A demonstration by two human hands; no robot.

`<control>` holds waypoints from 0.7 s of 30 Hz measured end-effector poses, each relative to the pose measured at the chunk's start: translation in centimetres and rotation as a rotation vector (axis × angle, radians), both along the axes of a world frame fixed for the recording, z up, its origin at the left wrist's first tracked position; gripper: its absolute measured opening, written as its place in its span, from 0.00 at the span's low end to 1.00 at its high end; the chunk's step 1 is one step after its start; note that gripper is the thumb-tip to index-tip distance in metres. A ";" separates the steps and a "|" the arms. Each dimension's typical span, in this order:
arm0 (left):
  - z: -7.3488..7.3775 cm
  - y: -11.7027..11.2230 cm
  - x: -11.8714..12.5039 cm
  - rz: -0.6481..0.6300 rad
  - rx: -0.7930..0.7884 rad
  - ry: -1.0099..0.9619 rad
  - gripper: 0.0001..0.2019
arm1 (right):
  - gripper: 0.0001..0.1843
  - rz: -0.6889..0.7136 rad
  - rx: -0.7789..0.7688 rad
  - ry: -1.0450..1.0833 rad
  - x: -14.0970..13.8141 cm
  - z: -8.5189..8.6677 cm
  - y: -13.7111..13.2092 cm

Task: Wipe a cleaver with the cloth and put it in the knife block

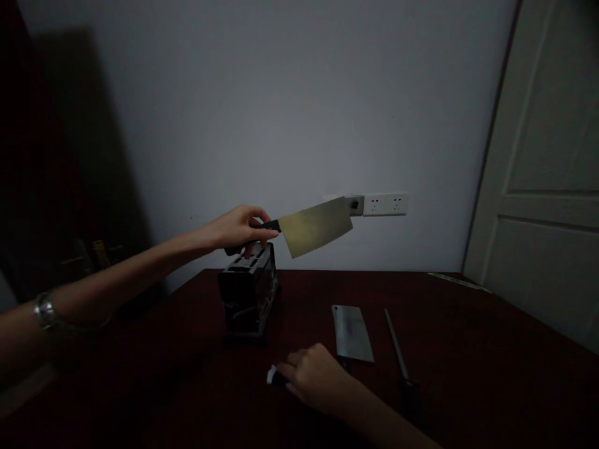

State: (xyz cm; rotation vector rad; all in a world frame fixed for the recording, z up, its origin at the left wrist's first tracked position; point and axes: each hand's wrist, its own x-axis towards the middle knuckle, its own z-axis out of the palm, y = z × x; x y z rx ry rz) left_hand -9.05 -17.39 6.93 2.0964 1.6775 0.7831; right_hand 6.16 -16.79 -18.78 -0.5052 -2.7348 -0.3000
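Note:
My left hand (246, 226) is closed round the black handle of a cleaver (317, 228). Its broad blade points right, tilted slightly upward, in front of the wall. Just below that hand stands a dark slotted knife block (241, 296) on the table. Low over the tabletop, my right hand (314, 377) is closed on a small dark thing with a pale end (271, 374); its kind is not clear. A second cleaver (354, 333) lies flat beyond the right hand, its handle partly hidden by that hand. Farther right lies a sharpening steel (396, 343) with a dark handle.
The dark red table (468, 349) reaches to the pale wall. Sockets (386, 204) sit on the wall behind the raised blade. A flat, pale strip (458, 282) lies at the table's back right edge, near a white door (538, 249). The light is dim.

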 end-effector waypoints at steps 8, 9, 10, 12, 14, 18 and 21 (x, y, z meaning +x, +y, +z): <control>5.6 1.3 -1.9 0.074 -0.105 0.251 0.12 | 0.12 0.185 0.052 -0.029 -1.0 -1.7 -2.1; 6.0 1.4 -2.2 0.092 -0.130 0.259 0.12 | 0.14 0.181 0.049 -0.022 -1.2 -1.7 -2.3; 6.5 1.5 -2.4 0.108 -0.160 0.257 0.12 | 0.16 0.173 0.046 -0.017 -1.3 -1.6 -2.4; 7.1 1.7 -2.9 0.130 -0.229 0.235 0.11 | 0.14 0.155 0.046 -0.007 -1.6 -1.7 -2.6; 7.7 2.0 -3.4 0.149 -0.300 0.204 0.09 | 0.08 0.156 0.062 0.001 -1.9 -1.8 -2.7; 8.9 2.4 -4.3 0.186 -0.373 0.164 0.05 | 0.08 0.202 0.091 0.024 -1.9 -2.2 -2.4; 10.4 2.6 -4.6 0.171 -0.339 0.180 0.07 | 0.09 0.213 0.100 0.047 -1.9 -2.6 -2.0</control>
